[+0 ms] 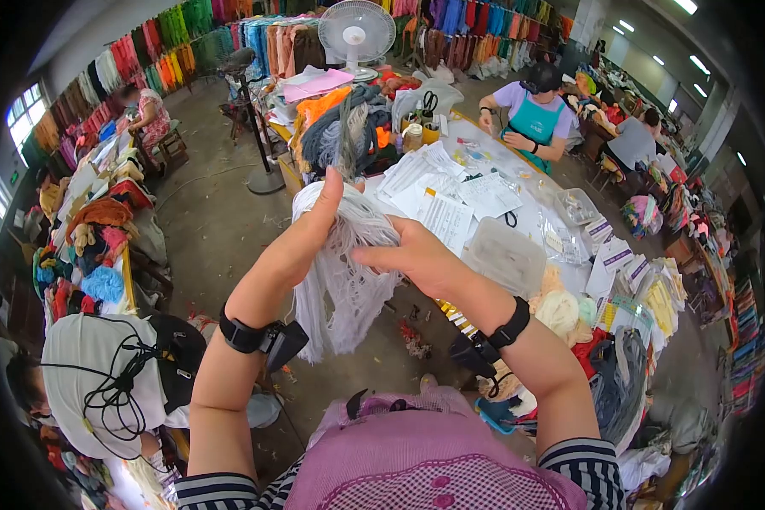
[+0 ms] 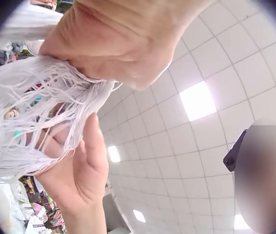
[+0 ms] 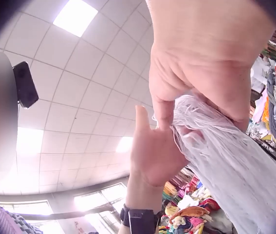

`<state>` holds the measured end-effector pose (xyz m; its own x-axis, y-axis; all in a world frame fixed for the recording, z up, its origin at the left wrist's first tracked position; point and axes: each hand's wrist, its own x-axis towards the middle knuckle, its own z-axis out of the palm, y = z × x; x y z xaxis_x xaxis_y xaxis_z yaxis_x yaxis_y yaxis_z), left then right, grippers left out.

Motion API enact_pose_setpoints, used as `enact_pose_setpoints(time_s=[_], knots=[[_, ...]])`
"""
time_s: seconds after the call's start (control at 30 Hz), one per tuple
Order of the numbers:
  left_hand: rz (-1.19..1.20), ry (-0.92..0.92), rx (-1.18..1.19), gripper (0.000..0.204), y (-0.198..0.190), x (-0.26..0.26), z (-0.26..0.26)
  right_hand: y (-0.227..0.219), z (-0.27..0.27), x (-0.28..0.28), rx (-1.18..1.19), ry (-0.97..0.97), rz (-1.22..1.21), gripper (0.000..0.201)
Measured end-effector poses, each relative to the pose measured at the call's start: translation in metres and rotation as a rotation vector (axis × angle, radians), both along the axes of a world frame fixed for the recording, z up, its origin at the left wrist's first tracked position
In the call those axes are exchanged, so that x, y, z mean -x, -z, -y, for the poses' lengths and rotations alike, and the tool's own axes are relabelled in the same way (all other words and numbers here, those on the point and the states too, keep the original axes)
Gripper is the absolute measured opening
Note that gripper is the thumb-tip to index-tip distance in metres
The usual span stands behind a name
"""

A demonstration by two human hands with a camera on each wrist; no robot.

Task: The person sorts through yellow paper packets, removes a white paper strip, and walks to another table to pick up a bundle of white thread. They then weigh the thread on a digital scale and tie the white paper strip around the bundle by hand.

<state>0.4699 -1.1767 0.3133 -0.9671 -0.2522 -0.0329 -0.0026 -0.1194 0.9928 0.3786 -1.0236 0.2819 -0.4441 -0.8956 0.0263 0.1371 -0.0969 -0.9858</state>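
Note:
A skein of white yarn (image 1: 327, 293) hangs in front of the person, its loose strands spread between both hands. The left hand (image 1: 299, 246) holds it from the left, thumb raised and fingers hidden behind the strands. From the other side the right hand (image 1: 425, 257) grips the upper part, its thumb lying across the front. In the left wrist view, parted strands (image 2: 26, 126) run between the two hands. The right wrist view has the yarn (image 3: 225, 156) trailing down and away beneath the right hand (image 3: 201, 73).
A worktable (image 1: 540, 208) on the right carries papers (image 1: 446, 217), a clear plastic box (image 1: 507, 255) and yarn bundles. A fan (image 1: 356, 34) stands behind a heap of grey yarn (image 1: 348, 132). A person in a teal apron (image 1: 531, 127) sits across the table; another bends at the lower left.

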Motion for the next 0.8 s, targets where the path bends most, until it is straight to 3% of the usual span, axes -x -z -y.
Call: enact_pose_setpoints(time_s=[0.13, 0.2, 0.3, 0.47, 0.53, 0.67, 0.7, 0.73, 0.8], knots=[[-0.08, 0.094, -0.02, 0.06, 0.024, -0.002, 0.02, 0.005, -0.001, 0.007, -0.07, -0.005, -0.032, 0.018], [-0.174, 0.196, 0.266, 0.047, 0.025, -0.009, 0.022, 0.011, -0.001, 0.013, -0.072, 0.012, -0.049, 0.017], [-0.093, 0.075, 0.107, 0.034, 0.028, -0.012, 0.018, 0.012, -0.002, 0.014, -0.052, 0.065, -0.026, 0.017], [-0.166, 0.011, 0.052, 0.031, 0.044, -0.014, 0.021, 0.003, 0.002, -0.007, 0.088, 0.201, 0.037, 0.016], [-0.173, -0.001, 0.048, 0.03, 0.041, -0.015, 0.023, -0.008, 0.003, -0.014, 0.194, 0.251, 0.272, 0.019], [-0.181, 0.048, -0.353, 0.021, 0.032, -0.018, 0.017, -0.012, -0.007, 0.001, 0.245, 0.109, 0.442, 0.021], [-0.222, 0.055, -0.501, 0.019, 0.031, -0.018, 0.015, -0.01, -0.01, 0.005, 0.216, -0.005, 0.464, 0.02], [-0.222, 0.057, -0.501, 0.019, 0.033, -0.015, 0.018, -0.01, -0.011, 0.007, 0.185, -0.119, 0.486, 0.019], [-0.314, 0.491, -0.705, 0.02, 0.037, -0.012, 0.027, -0.009, -0.013, 0.007, 0.078, -0.158, 0.344, 0.018]])
